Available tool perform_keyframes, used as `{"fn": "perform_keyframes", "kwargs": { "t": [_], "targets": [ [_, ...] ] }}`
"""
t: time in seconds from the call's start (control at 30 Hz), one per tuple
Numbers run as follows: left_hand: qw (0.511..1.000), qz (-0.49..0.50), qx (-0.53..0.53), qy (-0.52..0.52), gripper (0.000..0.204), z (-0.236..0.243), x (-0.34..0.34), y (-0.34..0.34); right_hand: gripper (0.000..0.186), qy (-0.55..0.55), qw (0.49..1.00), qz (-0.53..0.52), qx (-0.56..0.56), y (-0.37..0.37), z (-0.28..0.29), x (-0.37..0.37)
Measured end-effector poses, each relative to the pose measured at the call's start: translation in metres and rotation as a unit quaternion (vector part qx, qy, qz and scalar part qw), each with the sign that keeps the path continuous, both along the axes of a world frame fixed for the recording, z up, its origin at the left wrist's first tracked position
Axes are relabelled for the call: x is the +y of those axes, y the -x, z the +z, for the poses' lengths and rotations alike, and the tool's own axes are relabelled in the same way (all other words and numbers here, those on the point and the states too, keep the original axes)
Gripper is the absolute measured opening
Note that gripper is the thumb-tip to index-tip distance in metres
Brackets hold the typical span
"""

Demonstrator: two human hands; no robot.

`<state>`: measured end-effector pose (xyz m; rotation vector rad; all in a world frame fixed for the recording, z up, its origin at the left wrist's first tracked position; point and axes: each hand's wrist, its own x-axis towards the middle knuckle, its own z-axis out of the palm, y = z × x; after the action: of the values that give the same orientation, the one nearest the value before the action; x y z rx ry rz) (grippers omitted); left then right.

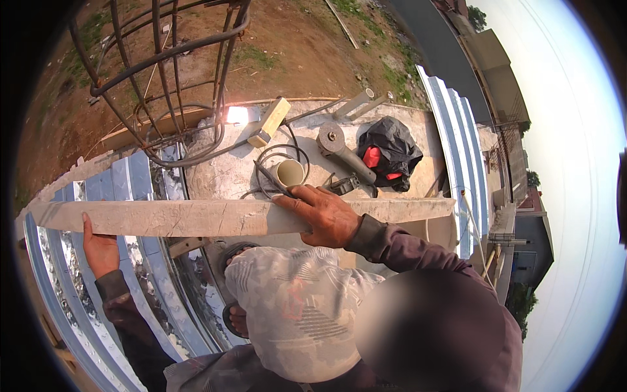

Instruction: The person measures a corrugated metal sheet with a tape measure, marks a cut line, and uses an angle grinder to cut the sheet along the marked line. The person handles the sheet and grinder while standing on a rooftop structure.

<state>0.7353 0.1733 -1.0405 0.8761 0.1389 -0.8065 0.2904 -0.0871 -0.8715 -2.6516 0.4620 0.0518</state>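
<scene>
A long, pale wooden board with a rough, marked face lies crosswise in front of me, and both hands hold it. My left hand grips it near its left end; one finger lies against the near face, while the other fingers are partly hidden. Right of the middle, my right hand is wrapped over the top edge, its fingers on the upper face. Just beyond the right hand are a short piece of plastic pipe, a dark cable and an angle grinder lying on the concrete slab.
A black plastic bag with red inside lies right of the grinder. Farther off are a wooden block and a pipe offcut. A rebar cage rises at upper left. Corrugated metal sheets flank both sides.
</scene>
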Motion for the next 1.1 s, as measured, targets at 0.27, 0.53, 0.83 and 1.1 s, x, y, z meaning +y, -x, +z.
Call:
{"fn": "perform_keyframes", "kwargs": {
  "t": [0.27, 0.53, 0.83, 1.1],
  "targets": [
    [0.992, -0.115, 0.032, 0.036, 0.038, 0.024, -0.031, 0.111, 0.073, 0.047, 0.991, -0.104, 0.071, 0.062, -0.003, -0.014],
    [0.601, -0.216, -0.48, -0.6, 0.06, 0.031, 0.077, 0.218, 0.062, 0.007, 0.985, -0.169, 0.041, 0.069, -0.042, -0.005],
    [0.463, -0.235, -0.461, -0.719, 0.064, -0.058, 0.145, 0.283, 0.063, 0.0, 0.992, -0.125, 0.029, 0.034, -0.073, -0.019],
    [0.552, -0.16, -0.476, -0.666, 0.05, 0.066, 0.175, 0.236, 0.065, -0.003, 0.994, -0.109, 0.027, 0.008, -0.085, -0.025]
  ]
}}
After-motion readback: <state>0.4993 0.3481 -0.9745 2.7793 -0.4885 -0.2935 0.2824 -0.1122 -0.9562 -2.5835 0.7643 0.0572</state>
